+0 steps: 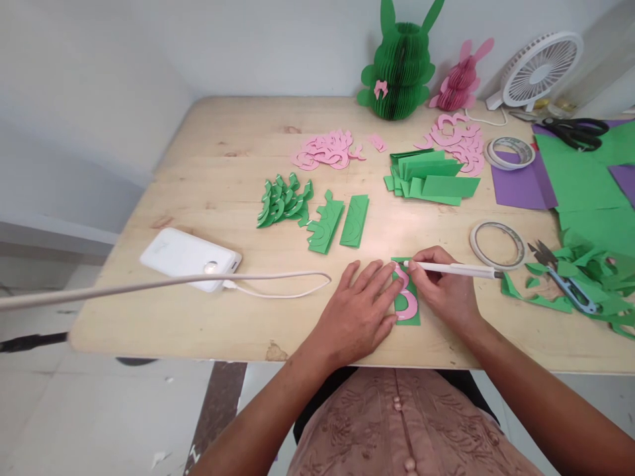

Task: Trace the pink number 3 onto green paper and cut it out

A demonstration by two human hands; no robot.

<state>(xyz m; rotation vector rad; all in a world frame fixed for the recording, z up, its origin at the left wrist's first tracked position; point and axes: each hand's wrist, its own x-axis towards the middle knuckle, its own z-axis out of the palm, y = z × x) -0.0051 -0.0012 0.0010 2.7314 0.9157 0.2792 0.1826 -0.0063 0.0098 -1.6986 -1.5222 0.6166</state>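
Note:
A pink paper cutout (409,305) with curved edges lies on a folded green paper strip (407,323) near the table's front edge. My left hand (360,307) is spread flat, its fingertips pressing on the cutout's left side. In my right hand (440,284) is a white pen (459,269), its tip touching down near the top of the cutout. Left of the strip are two green folded pieces, one with a drawn outline (354,221) and one partly cut (325,226). A pile of green cut shapes (284,200) lies beside them.
A white power bank (183,254) with a cable lies at left. Pink cutouts (327,151), green strips (431,177) and tape rolls (497,244) are farther back. Small scissors (565,277) rest among green scraps at right. Black scissors (575,132), paper rabbits (403,69) and a fan (540,69) stand behind.

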